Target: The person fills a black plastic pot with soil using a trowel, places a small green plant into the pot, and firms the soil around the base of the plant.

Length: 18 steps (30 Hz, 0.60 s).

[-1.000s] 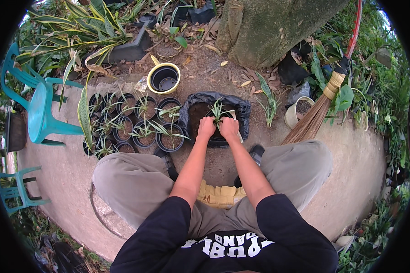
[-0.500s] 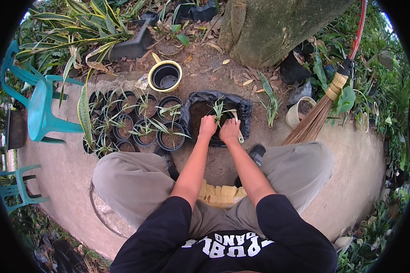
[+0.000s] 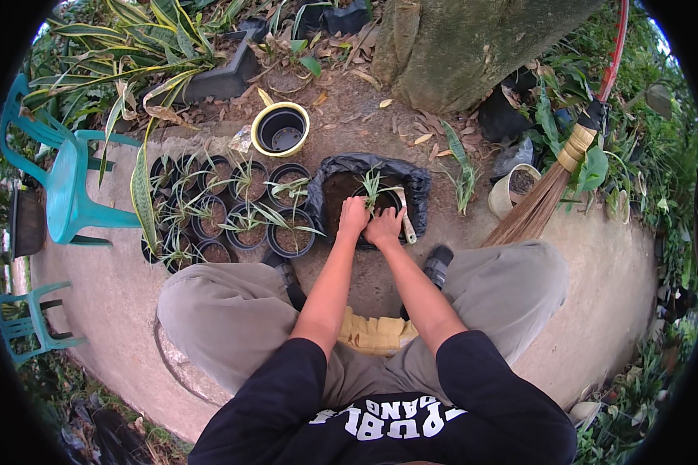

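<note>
While your two hands are down in the black plastic bag of soil [image 3: 341, 182], what matters most is the small green seedling [image 3: 372, 186] standing in the black pot [image 3: 380, 203] set inside that bag, just ahead of your knees. Your left hand [image 3: 354, 215] rests on the pot's near-left edge with the fingers curled down against soil or rim, and your right hand [image 3: 385, 225] lies just beside it on the near edge, fingers bent the same way; whether either hand truly grips anything I cannot tell from above. Judge the seedling as light, soft and easily bruised: its narrow leaves would crease if pinched, so hold it low at the base, where the leaves meet the soil, not by the tips. The pot looks like thin plastic, likely flexible and heavier than it seems once filled, so take it by both sides of the rim. Loose soil will crumble and spill if you tilt it. A pale-handled tool [image 3: 406, 221] lies touching the pot's right side, beside your right hand. A cluster of already planted pots [image 3: 233, 213] stands to your left.
</note>
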Tool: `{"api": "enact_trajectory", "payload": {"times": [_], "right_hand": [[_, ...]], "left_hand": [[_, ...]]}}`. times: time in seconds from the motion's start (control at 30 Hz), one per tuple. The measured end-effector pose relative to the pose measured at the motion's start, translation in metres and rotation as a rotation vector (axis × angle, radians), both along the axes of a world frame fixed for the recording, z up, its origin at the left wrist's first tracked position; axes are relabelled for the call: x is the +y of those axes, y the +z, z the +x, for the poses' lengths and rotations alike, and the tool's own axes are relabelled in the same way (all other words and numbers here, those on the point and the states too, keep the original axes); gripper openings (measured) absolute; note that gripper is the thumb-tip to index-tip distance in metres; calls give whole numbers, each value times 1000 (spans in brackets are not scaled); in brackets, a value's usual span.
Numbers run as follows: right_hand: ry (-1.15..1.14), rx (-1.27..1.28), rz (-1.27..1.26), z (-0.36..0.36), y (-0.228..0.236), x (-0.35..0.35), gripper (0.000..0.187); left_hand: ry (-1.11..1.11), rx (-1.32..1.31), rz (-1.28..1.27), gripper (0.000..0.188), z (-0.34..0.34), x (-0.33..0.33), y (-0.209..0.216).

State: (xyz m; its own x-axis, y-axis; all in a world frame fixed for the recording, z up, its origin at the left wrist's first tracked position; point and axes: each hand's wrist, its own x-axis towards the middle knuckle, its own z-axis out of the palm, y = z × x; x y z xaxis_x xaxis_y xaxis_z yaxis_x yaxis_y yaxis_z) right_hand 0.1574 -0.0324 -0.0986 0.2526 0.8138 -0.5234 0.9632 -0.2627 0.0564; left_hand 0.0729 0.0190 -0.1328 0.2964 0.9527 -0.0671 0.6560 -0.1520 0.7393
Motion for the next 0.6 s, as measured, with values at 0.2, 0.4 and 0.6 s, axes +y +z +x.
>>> {"api": "enact_trajectory", "payload": {"times": [0.2,0.4,0.6], "right_hand": [[119,-73,-69,2,-4,12,47],[104,-46,-67,4,-11,13,47],[96,40,-94,17,-5,9,51]], "left_hand": [[-37,20,-4,17,2,1,1],[-31,28,-2,18,2,1,5],[-22,39,-13,19,1,-1,9]]}}
